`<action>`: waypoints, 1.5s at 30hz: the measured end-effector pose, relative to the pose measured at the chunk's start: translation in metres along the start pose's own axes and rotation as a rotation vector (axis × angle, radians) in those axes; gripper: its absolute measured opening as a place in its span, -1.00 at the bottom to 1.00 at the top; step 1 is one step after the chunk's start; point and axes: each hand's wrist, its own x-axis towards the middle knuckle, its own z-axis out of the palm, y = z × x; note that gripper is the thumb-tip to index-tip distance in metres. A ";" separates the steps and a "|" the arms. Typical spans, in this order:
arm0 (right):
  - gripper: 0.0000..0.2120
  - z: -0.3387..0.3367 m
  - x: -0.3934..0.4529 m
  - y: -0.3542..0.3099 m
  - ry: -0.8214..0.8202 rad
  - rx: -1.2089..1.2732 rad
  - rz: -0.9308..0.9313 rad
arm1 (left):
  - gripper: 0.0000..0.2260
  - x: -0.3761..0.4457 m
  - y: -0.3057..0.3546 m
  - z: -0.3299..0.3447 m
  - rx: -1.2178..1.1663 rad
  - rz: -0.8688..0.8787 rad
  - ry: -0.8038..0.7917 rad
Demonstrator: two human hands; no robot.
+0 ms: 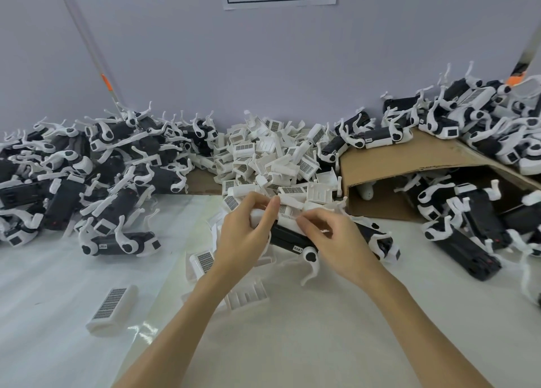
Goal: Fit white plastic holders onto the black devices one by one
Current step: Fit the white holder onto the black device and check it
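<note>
At centre frame, a person's left hand (244, 232) and right hand (333, 238) are both curling their fingers around a white plastic holder (288, 222), pressing it onto a black device (289, 238) lying on the white surface (292, 343), each grip closed on the part, just below a heap of loose holders (272, 159).

A heap of white plastic holders (272, 156) lay mid-table; piles of black devices (87, 170) flanked it left and right, a brown cardboard sheet (395, 159) just right.
</note>
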 end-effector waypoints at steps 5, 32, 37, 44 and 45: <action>-0.77 -0.002 0.000 -0.001 -0.074 0.006 0.010 | -0.62 0.001 0.000 -0.001 -0.001 0.004 -0.008; -0.68 0.007 -0.007 -0.004 -0.057 -0.214 -0.267 | -0.66 0.003 -0.003 -0.002 -0.032 -0.048 0.029; -0.64 0.009 -0.007 -0.003 -0.029 -0.271 -0.348 | -0.66 0.002 -0.002 -0.002 -0.060 -0.055 0.039; -0.40 0.023 -0.008 0.000 0.069 -0.531 -0.417 | -0.65 0.003 0.000 -0.002 -0.069 -0.092 0.054; -0.40 0.024 -0.008 0.000 0.084 -0.532 -0.422 | -0.63 0.002 0.001 -0.002 -0.060 -0.089 0.048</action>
